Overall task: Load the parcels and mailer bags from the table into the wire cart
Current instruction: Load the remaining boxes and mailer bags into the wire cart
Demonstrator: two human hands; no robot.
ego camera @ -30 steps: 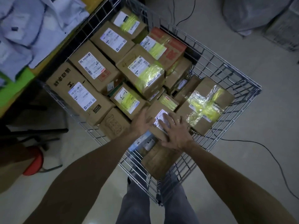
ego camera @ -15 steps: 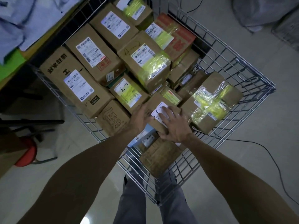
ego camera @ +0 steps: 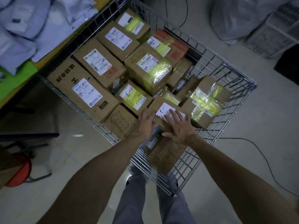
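Observation:
The wire cart stands below me, packed with several cardboard parcels bearing white labels and yellow tape. A small brown parcel with a handwritten white label lies on top near the cart's near corner. My right hand lies flat on its top with the fingers spread. My left hand touches its left side with straight fingers. Grey mailer bags lie piled on the table at the upper left.
A red stool stands at the lower left under the table. A black cable runs over the floor to the right. A grey sack and a white crate sit at the upper right. My legs are just behind the cart's near corner.
Both hands stay on the small labelled parcel, which has settled slightly further among the others. My right hand's fingers have spread flatter over its label.

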